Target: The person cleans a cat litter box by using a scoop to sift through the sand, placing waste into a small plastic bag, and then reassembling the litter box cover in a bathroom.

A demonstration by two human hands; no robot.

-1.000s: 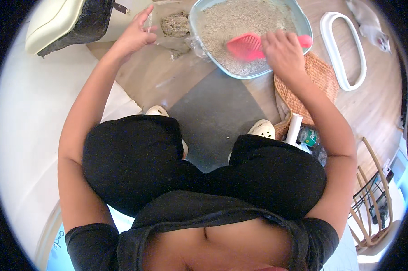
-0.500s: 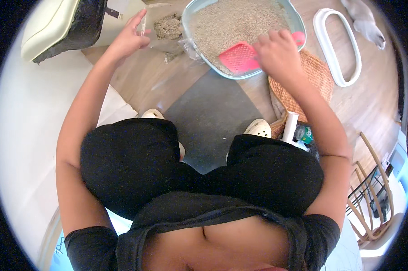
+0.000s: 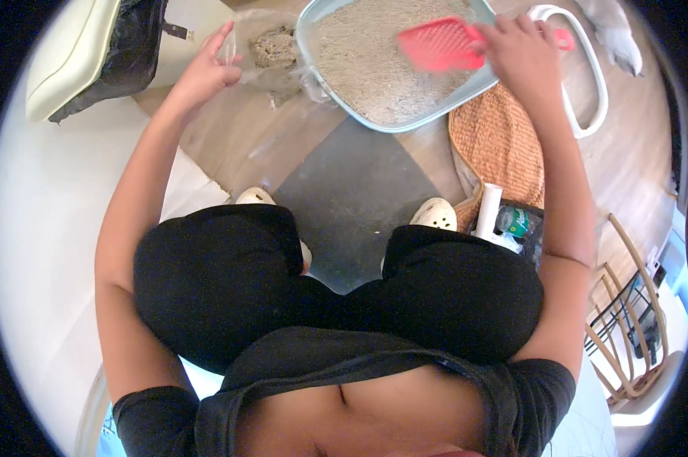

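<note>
- Gripping the handle of a red-pink, slotted plastic scoop (image 3: 441, 46), the right hand (image 3: 523, 57) has its fingers closed over the handle, whose end projects beyond the hand.
- Scoop position: blade above the litter surface, toward the right side of the tray, pointing left. Contact with the litter cannot be confirmed.
- Scoop condition: rows of slots visible; outline slightly blurred. No clump can be made out on the blade.
- Step in hand (judgement): working the scoop over the litter, probably sifting. Any next move calls for a level blade and a firm grip — tilting may spill grains over the rim.
- Beneath the blade: beige, fine-grained litter (image 3: 359, 61) with an uneven surface, contained in a light blue plastic tray (image 3: 456, 97) with rounded corners.
- Left hand (image 3: 207, 72): located left of the tray, index finger extended and apart from the thumb. Clear film shows at the fingers — whether it is pinched cannot be told.
- Beside the left hand: a transparent plastic bag (image 3: 313, 84) with a grey-brown, grainy clump (image 3: 274, 47), adjacent to the tray's left side.
- Outer area: an orange woven mat (image 3: 504, 137) near the tray's lower right; a white oval plastic frame (image 3: 603, 107) on the floor farther right.
</note>
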